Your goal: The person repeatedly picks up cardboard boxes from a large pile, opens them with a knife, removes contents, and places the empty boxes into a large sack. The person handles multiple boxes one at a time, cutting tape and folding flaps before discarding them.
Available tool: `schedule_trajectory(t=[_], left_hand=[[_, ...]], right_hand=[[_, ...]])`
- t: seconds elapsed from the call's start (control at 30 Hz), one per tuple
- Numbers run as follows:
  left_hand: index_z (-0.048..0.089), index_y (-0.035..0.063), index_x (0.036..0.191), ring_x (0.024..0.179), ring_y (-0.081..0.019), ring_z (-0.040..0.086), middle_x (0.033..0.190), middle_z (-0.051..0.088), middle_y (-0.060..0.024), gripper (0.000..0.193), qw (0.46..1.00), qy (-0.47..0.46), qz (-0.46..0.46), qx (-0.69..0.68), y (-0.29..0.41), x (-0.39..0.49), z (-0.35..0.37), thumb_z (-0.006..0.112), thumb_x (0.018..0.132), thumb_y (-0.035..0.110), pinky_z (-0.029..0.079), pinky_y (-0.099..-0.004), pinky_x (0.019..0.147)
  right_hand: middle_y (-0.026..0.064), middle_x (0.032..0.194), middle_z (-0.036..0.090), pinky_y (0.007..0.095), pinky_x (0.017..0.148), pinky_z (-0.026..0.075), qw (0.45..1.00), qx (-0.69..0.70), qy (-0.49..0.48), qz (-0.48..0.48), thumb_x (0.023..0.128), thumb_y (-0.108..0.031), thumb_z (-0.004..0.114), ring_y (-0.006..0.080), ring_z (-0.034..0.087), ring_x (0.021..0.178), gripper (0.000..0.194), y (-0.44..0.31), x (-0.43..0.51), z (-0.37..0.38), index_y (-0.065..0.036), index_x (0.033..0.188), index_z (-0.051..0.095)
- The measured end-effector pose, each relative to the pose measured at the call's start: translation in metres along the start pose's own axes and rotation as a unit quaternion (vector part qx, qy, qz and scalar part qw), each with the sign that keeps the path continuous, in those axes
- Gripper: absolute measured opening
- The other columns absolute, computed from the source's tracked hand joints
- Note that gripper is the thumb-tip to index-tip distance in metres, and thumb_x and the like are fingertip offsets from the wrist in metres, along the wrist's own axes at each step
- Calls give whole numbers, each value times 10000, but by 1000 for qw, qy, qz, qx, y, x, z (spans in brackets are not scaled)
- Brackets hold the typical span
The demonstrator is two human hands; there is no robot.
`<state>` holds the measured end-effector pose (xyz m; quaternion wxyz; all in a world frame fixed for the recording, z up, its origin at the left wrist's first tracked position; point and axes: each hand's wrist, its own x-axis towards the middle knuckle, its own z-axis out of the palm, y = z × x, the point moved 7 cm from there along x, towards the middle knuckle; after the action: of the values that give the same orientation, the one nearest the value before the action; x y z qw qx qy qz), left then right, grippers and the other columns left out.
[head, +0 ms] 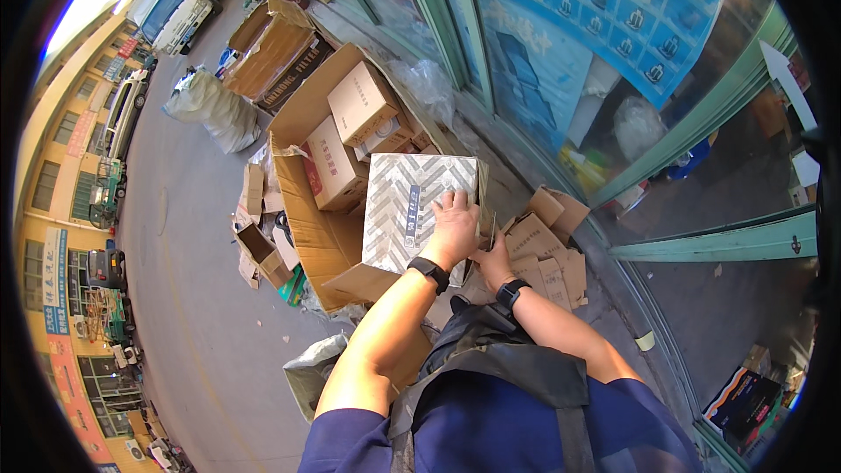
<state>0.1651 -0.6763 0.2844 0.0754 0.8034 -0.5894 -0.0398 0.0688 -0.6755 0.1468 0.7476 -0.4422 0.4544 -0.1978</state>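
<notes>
My left hand [452, 230] lies with its fingers a little apart on the top of a white and grey herringbone-patterned box [394, 210]. That box stands at the near right of a large open cardboard carton [305, 236], which also holds several brown cardboard boxes [361, 102]. Beside the patterned box's right side is my right hand [494, 259], its thumb and fingers around the edge of a thin upright piece that I cannot identify; whether this is part of the carton cannot be told. Both wrists wear black bands.
Flattened cardboard [542, 249] lies right of my right hand, by the green-framed glass doors [486, 33]. Small empty boxes [263, 249] and a stuffed white sack [220, 108] lie on the left. Another large carton [279, 52] stands beyond. An open sack [315, 368] is near my left elbow.
</notes>
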Motion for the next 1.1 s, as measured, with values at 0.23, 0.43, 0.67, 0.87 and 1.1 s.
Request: schedule_trajectory(t=[0.23, 0.43, 0.67, 0.87, 1.1], left_hand=[[615, 20, 811, 1023, -360, 435, 1008, 469, -152, 361, 998, -6, 55, 39, 15, 4, -6, 724, 531, 221, 301, -596, 979], [644, -3, 815, 1078, -353, 427, 1035, 478, -155, 382, 996, -75, -16, -46, 8, 10, -8, 702, 547, 264, 276, -681, 964], [649, 17, 897, 1086, -353, 420, 1071, 493, -159, 391, 989, -25, -46, -137, 5, -3, -4, 655, 570, 231, 277, -594, 998], [363, 15, 1372, 1255, -391, 339, 1319, 403, -182, 898, 987, -17, -122, -99, 1, -19, -8, 705, 591, 296, 245, -678, 993], [296, 28, 1424, 1302, -376, 296, 1403, 334, -166, 1021, 977, -52, -192, -70, -4, -25, -6, 756, 580, 373, 262, -709, 975]], right_hand=[[100, 967, 559, 327, 719, 461, 996, 13, 18, -88, 763, -93, 693, 200, 556, 861, 349, -7, -4, -7, 2, 1032, 492], [181, 948, 561, 410, 758, 438, 966, -171, 76, -177, 816, -183, 668, 346, 545, 861, 314, -27, -14, -8, 0, 999, 491], [186, 937, 566, 417, 786, 425, 938, -246, 83, -229, 824, -95, 588, 348, 542, 881, 216, -51, -6, -9, -1, 992, 492], [182, 980, 592, 401, 797, 431, 967, -177, 30, -179, 861, -148, 545, 334, 555, 896, 238, -32, 7, -15, 1, 1039, 491], [55, 857, 594, 235, 467, 423, 981, 92, -150, 85, 927, -654, 299, 132, 504, 532, 660, -35, 15, -25, -37, 1013, 516]])
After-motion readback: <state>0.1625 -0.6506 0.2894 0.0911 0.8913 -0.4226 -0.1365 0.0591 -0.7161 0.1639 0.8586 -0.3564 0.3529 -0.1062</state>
